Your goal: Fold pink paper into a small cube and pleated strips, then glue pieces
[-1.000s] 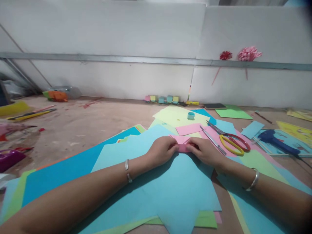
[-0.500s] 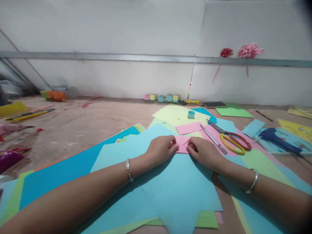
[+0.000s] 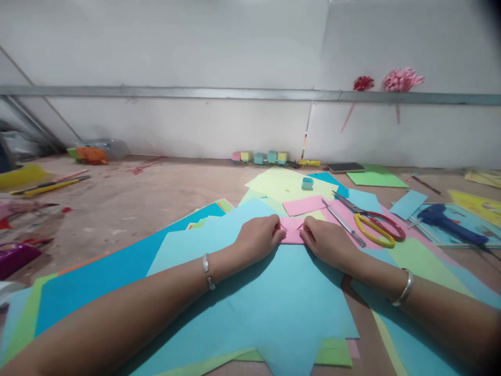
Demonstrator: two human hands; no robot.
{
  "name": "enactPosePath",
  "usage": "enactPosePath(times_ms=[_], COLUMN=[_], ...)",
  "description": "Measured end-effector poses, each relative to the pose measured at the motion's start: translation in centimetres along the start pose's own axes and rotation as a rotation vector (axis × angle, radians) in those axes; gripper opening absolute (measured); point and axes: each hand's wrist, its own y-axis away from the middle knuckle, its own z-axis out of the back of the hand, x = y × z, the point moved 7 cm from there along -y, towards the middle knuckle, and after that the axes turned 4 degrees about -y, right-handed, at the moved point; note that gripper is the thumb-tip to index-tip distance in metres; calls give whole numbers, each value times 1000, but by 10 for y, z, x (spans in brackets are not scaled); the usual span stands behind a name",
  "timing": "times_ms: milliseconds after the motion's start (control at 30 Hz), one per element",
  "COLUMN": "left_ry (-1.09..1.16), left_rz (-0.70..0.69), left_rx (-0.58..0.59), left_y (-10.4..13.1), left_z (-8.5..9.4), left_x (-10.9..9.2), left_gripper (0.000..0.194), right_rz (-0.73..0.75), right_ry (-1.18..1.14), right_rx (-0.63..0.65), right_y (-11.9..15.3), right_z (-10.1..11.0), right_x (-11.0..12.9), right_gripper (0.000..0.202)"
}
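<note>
A small piece of pink paper [image 3: 291, 236] lies on the light blue sheets [image 3: 250, 308], with folded corners along its upper edge. My left hand [image 3: 261, 235] pinches its left end between thumb and fingers. At the other end, my right hand [image 3: 324, 237] is closed on the paper in the same way. Just beyond the hands is another pink strip [image 3: 305, 205]. To the right of my right hand lie a craft knife [image 3: 343, 223] and scissors [image 3: 371, 222] with red and yellow handles. The fingertips partly hide the paper's ends.
A blue glue gun [image 3: 450, 225] rests at the right on a picture sheet. Small paper boxes [image 3: 258, 157] stand in a row by the wall, near a dark phone [image 3: 346, 167]. Pens [image 3: 50, 187] and a purple object [image 3: 18, 257] lie at the left.
My fingers have shifted slightly at both ends of the pink paper, and its folded upper corners show more clearly. The view has moved a little; the other things stay put.
</note>
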Motion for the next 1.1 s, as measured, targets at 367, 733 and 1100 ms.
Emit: enactPosePath(times_ms=[367, 733, 1100], left_ry=[-109, -110, 58], left_rz=[37, -78, -102], left_rx=[35, -157, -204], left_y=[-2, 0, -7], left_z=[-1, 8, 7], left_x=[-3, -1, 6], left_gripper=[18, 37, 57], right_rz=[-15, 53, 252], right_ry=[38, 102, -20], right_rx=[29, -51, -166], right_y=[-1, -3, -10], right_z=[-2, 8, 7], right_x=[1, 5, 3], right_gripper=[19, 19, 36])
